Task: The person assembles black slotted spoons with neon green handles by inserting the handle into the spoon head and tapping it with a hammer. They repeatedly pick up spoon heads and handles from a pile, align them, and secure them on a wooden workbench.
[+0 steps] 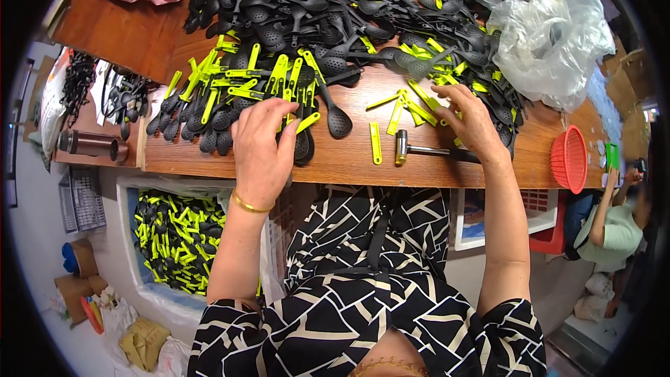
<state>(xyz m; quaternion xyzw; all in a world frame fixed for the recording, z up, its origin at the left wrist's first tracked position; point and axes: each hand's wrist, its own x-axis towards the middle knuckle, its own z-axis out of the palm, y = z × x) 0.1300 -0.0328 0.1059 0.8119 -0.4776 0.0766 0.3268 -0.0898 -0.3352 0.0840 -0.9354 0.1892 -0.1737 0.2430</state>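
Observation:
My left hand [264,143] is curled at the front of a pile of black slotted spoons [209,115] with lime-green handle parts. A green-ended spoon handle [308,123] sticks out between its thumb and fingers; the palm hides the rest. One slotted spoon [339,123] lies apart to the right of this hand. My right hand [469,120] hovers over a small heap of loose green handle pieces [398,108], thumb and forefinger apart beside one strip [423,93]. A hammer [402,146] lies below that hand, and a single green piece [376,143] beside the hammer head.
A large mound of black spoons [279,0] covers the table's back. Clear plastic bags [544,35] and a red basket [569,159] stand right. A bin of green-handled spoons [125,237] sits below left, near a flask [94,145]. Another person [611,234] is at far right.

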